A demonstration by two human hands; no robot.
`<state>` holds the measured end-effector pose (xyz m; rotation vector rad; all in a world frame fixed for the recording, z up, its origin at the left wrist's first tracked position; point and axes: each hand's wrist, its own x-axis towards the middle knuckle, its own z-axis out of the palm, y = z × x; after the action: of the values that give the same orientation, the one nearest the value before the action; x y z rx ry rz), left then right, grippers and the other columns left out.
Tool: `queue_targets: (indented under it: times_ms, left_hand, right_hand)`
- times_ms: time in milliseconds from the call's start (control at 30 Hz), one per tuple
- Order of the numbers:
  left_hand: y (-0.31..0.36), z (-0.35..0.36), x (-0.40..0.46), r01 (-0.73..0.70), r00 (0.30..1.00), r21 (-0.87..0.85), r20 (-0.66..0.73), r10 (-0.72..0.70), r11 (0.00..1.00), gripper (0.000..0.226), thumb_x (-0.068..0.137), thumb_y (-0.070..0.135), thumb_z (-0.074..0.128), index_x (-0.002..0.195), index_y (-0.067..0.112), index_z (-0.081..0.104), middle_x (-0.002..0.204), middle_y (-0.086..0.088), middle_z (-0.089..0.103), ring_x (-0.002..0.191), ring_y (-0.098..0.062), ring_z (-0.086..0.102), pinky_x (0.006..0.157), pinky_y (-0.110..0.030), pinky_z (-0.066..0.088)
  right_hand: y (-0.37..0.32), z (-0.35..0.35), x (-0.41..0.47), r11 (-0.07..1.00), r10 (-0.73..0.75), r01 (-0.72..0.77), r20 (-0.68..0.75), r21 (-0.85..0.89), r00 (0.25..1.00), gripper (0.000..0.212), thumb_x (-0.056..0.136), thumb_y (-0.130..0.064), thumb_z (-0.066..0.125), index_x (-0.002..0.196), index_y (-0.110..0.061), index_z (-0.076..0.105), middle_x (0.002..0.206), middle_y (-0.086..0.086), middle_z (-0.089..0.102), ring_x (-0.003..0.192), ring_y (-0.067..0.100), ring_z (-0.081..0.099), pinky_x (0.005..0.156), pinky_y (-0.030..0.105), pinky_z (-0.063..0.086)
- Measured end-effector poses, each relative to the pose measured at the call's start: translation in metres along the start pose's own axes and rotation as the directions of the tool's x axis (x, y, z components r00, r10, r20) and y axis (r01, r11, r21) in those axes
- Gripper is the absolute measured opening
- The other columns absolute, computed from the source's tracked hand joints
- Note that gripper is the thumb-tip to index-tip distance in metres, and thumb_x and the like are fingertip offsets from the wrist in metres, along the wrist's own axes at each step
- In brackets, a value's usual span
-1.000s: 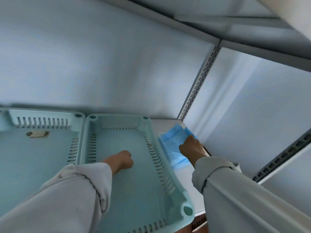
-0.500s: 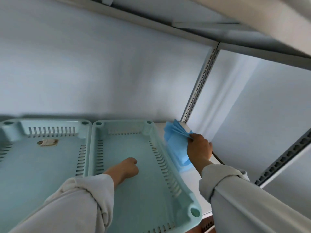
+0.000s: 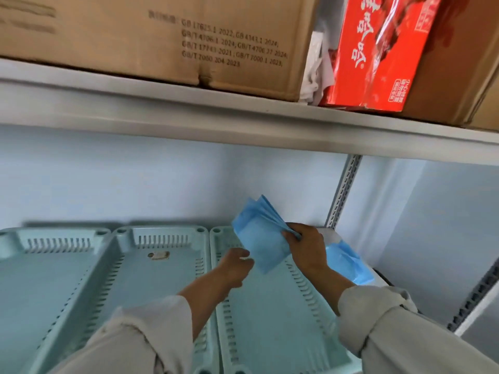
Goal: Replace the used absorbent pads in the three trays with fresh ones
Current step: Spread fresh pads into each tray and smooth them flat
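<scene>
Three pale green slotted trays stand side by side on the shelf: left tray (image 3: 40, 282), middle tray (image 3: 151, 287), right tray (image 3: 272, 327). No pad lies in any of them. My right hand (image 3: 306, 248) grips a fanned bunch of folded blue pads (image 3: 260, 238) by its right edge, above the far end of the right tray. My left hand (image 3: 235, 267) hovers over the right tray with fingers curled, its fingertips right at the bunch's lower left edge. I see nothing held in it.
More blue pads (image 3: 349, 264) lie on the shelf to the right of the trays. A small brownish mark (image 3: 159, 255) sits in the middle tray. The shelf above (image 3: 243, 122) carries a cardboard box (image 3: 162, 36) and a red carton (image 3: 378, 49). A slotted upright (image 3: 343, 195) stands at the back right.
My right hand lifted the bunch of blue pads off the shelf and swung it left over the right tray. My left hand rose from the tray floor toward it. The view tilted up.
</scene>
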<state>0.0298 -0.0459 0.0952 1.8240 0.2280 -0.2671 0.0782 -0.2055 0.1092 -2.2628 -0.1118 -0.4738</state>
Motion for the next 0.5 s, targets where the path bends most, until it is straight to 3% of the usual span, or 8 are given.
queue_targets:
  times_ms: [133,200,267,367,500]
  left_hand:
    - [0.011,-0.014,-0.030,-0.048,0.999,-0.238,-0.031,0.042,0.970,0.078,0.087,0.049,0.059,0.149,0.017,0.023,0.137,-0.005,0.048,0.113,-0.019,0.055,0.081,-0.031,0.051]
    - [0.016,-0.020,-0.047,-0.053,0.999,-0.299,-0.027,0.047,0.953,0.087,0.083,0.056,0.059,0.151,0.019,0.017,0.145,-0.002,0.039,0.117,-0.019,0.052,0.086,-0.033,0.053]
    - [0.019,-0.025,-0.058,-0.050,0.999,-0.335,-0.029,0.043,0.941,0.081,0.083,0.057,0.058,0.147,0.018,0.027,0.140,-0.002,0.044,0.114,-0.020,0.055,0.082,-0.033,0.055]
    - [0.013,-0.031,-0.072,-0.051,0.999,-0.357,-0.034,0.042,0.933,0.050,0.089,0.047,0.057,0.128,0.017,0.048,0.130,-0.005,0.055,0.105,-0.023,0.059,0.072,-0.028,0.055]
    - [-0.002,-0.028,-0.076,-0.019,0.999,-0.381,-0.054,-0.002,0.924,0.037,0.095,0.031,0.054,0.127,0.013,0.051,0.123,-0.010,0.060,0.099,-0.025,0.061,0.077,-0.034,0.055]
  right_hand:
    - [-0.037,0.005,-0.021,0.998,-0.052,0.054,0.067,-0.023,0.996,0.019,0.090,-0.024,0.060,0.102,-0.024,0.074,0.092,0.004,0.073,0.088,0.022,0.067,0.076,0.028,0.049]
    - [-0.050,0.005,-0.036,0.997,-0.073,0.074,0.077,-0.008,0.994,0.020,0.091,-0.022,0.058,0.104,-0.024,0.073,0.095,0.002,0.074,0.088,0.020,0.067,0.075,0.025,0.049]
    - [-0.058,0.006,-0.049,0.995,-0.098,0.098,0.077,0.003,0.992,0.020,0.092,-0.020,0.057,0.104,-0.022,0.073,0.094,0.001,0.073,0.083,0.015,0.065,0.069,0.020,0.044]
    - [-0.068,0.011,-0.077,0.992,-0.122,0.118,0.101,0.048,0.987,0.021,0.091,-0.015,0.057,0.103,-0.019,0.073,0.090,-0.004,0.069,0.079,0.007,0.059,0.062,0.012,0.038]
    - [-0.067,0.023,-0.103,0.986,-0.083,0.063,0.129,0.156,0.988,0.017,0.088,-0.011,0.059,0.096,-0.015,0.074,0.082,-0.003,0.067,0.074,0.011,0.061,0.066,0.020,0.044]
